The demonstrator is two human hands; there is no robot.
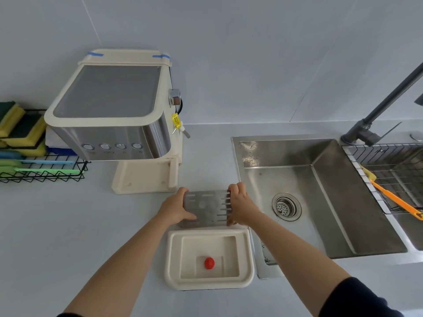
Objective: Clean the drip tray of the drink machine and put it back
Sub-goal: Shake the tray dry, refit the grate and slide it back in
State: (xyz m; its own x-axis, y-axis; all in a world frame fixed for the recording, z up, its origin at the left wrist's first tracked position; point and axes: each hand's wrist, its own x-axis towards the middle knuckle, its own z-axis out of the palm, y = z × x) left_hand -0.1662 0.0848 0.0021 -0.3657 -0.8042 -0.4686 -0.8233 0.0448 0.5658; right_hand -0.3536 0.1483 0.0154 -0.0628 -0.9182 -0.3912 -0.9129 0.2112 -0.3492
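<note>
The cream drip tray (174, 259) lies on the counter near me, open on top, with a small red float (209, 263) inside. Just beyond it I hold the slotted metal grate (206, 208) tilted above the counter. My left hand (175, 208) grips its left edge and my right hand (240, 203) grips its right edge. The cream and steel drink machine (109, 110) stands at the back left, and its base (142, 178) has no tray in it.
A steel sink (320, 202) with a drain (286, 207) lies to the right, under a dark faucet (375, 117). A wire rack holding an orange brush (398, 202) spans the far right. A black wire basket (43, 172) with sponges (20, 129) stands far left.
</note>
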